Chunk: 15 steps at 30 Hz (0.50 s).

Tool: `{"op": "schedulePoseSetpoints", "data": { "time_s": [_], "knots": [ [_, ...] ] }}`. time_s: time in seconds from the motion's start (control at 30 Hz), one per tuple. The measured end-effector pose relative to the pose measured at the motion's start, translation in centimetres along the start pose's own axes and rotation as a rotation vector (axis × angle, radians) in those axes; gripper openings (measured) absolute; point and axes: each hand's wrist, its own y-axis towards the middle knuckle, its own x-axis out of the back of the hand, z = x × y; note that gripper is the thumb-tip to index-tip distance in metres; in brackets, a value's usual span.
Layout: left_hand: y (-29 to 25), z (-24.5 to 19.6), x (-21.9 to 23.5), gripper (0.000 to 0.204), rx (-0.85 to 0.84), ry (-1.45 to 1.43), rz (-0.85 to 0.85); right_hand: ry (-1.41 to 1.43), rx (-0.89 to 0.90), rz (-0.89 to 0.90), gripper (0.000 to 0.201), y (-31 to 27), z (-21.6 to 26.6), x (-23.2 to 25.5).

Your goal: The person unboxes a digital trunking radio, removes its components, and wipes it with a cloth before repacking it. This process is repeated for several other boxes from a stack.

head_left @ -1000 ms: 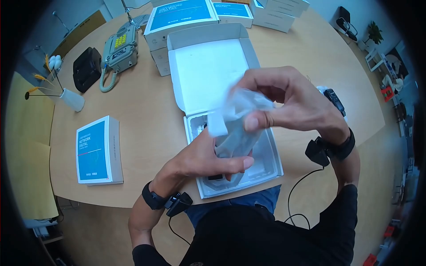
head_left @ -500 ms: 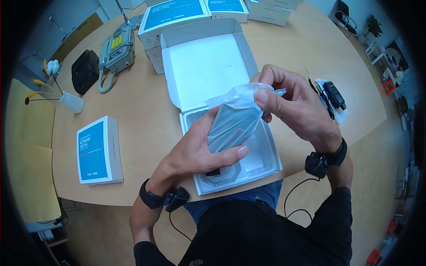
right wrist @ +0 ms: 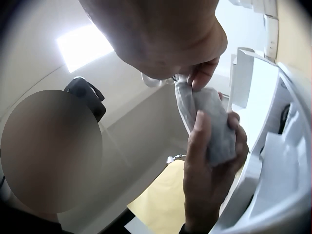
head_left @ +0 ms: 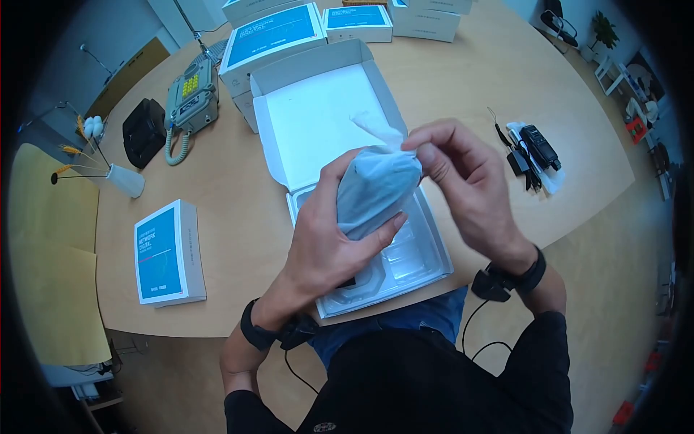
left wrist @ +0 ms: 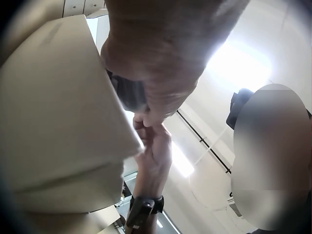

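Observation:
My left hand is wrapped round a thick, blocky item in a frosted white plastic bag, thumb on its near side. Loose film sticks up from the bag's far end. There my right hand pinches a bit of the film between thumb and forefinger. In the right wrist view the left hand grips the bag from below, with the right fingers at its top. The item's kind is hidden by the plastic. Beneath both hands lies an open white box with a clear moulded tray, its lid raised behind.
A blue-and-white box lies at left. Behind it stand a vase, a black case and a corded telephone. More boxes are stacked at the back. To the right, a black handheld device lies with cables on plastic.
The bag has turned in my left hand, and its loose film now stands up at the far end. My right hand has shifted from a broader hold to pinching the film there.

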Motion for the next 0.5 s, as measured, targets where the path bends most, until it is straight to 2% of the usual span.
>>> {"op": "schedulePoseSetpoints", "data": {
  "time_s": [0.07, 0.2, 0.27, 0.3, 0.33, 0.4, 0.47, 0.5],
  "knots": [
    [-0.2, -0.4, -0.4, 0.086, -0.202, 0.376, -0.139, 0.027, -0.018, -0.027, 0.017, -0.8, -0.5, -0.6],
    [-0.8, -1.6, -0.6, 0.100, -0.223, 0.564, -0.190, 0.011, -0.021, -0.054, 0.024, -2.4, -0.9, -1.5],
    [-1.1, -2.3, -0.5, 0.110, -0.256, 0.724, -0.203, 0.151, -0.002, 0.002, 0.033, -3.2, -0.8, -1.4],
    [-1.2, -2.5, -0.5, 0.110, -0.248, 0.725, -0.204, 0.214, -0.075, 0.020, 0.050, -3.5, 0.2, -1.5],
    [-1.4, -2.7, -0.6, 0.112, -0.266, 0.800, -0.218, 0.216, -0.081, 0.022, 0.050, -3.6, 0.1, -1.5],
    [-1.4, -2.9, -0.9, 0.114, -0.288, 0.874, -0.229, 0.147, 0.082, 0.127, 0.063, -3.6, 0.0, -1.3],
    [-1.6, -3.2, -1.3, 0.109, -0.276, 0.817, -0.137, 0.071, 0.040, 0.112, 0.067, -3.6, 0.3, -1.1],
    [-1.5, -3.7, -1.1, 0.109, -0.279, 0.813, -0.134, 0.064, -0.039, 0.125, 0.064, -3.4, 0.7, -0.9]
  ]
}}
